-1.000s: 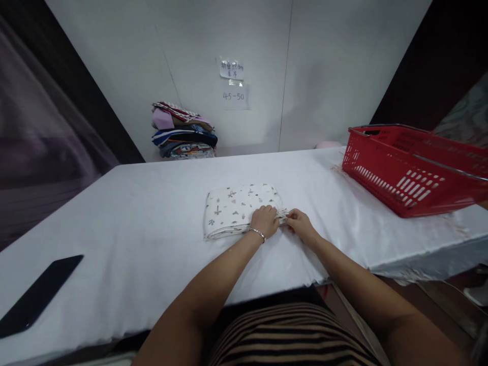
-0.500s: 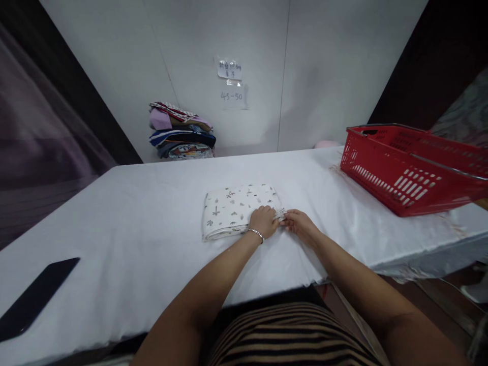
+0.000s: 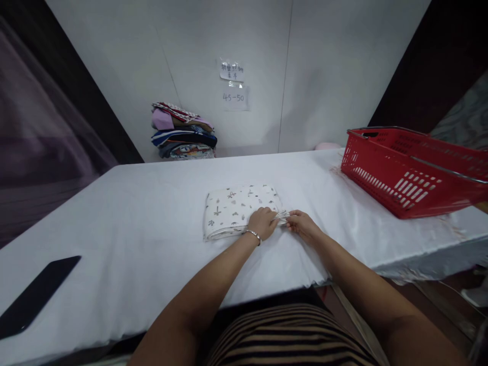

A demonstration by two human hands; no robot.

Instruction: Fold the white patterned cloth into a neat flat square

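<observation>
In the head view, the folded cloth [image 3: 231, 206] lies flat near the middle of the frame, on the white tabletop [image 3: 137, 213]. Its long axis runs left to right across the frame, roughly parallel to the near rim, and most of it stretches leftward from both hands. The left hand [image 3: 263, 223] is nearer: it rests palm down on the cloth's lower right corner, fingers curled over; whether it grips or only presses cannot be told. The right hand [image 3: 303, 224] sits just to the right of that corner, fingertips drawn narrow and pinching the bunched edge [image 3: 282, 218] that sticks out between the two hands. So the two hands meet at one short end, and the far left end lies untouched. The red basket [image 3: 396, 178] stands well apart, at the right of the frame.
</observation>
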